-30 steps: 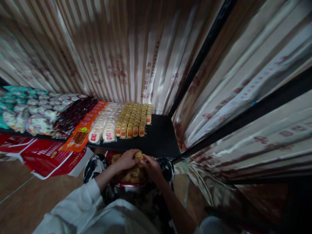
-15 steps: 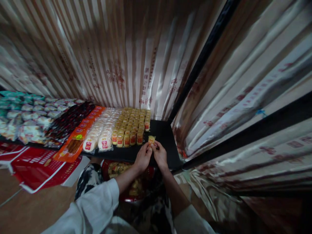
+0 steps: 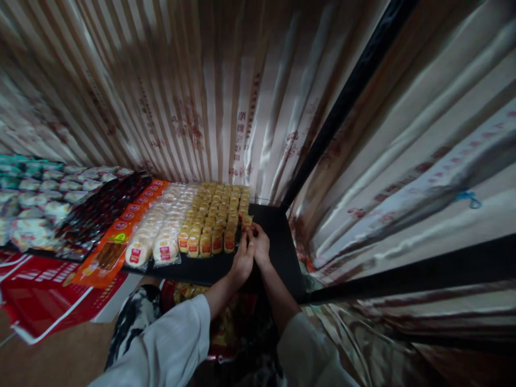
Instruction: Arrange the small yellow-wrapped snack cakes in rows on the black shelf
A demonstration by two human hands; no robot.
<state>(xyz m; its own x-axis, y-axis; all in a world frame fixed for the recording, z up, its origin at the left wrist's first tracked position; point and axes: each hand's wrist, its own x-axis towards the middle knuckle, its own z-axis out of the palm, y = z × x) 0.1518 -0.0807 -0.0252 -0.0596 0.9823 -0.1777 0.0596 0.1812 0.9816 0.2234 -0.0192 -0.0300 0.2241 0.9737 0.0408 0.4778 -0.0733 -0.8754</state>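
Between the fingers of my left hand (image 3: 244, 259) and my right hand (image 3: 260, 244) is a small yellow wrapped snack packet (image 3: 247, 221). Both hands pinch its near end, with the fingertips close together. The packet is held at the right end of the rows of yellow wrapped snack packets (image 3: 205, 244), close to the front of the rightmost row; whether it touches that row I cannot tell. These rows stand upright on a black shelf (image 3: 278, 252).
Left of the yellow rows lie white round wrapped cakes (image 3: 165, 251), an orange snack pack (image 3: 107, 252), dark packets (image 3: 105, 209) and white packets (image 3: 48, 215). A red container (image 3: 221, 355) with yellow packets sits below the shelf. A black post (image 3: 334, 129) and draped sheeting (image 3: 226, 118) stand behind.
Both hands have moved forward with the yellow snack packet, from the open shelf surface up to the rightmost row. The camera view has shifted slightly.
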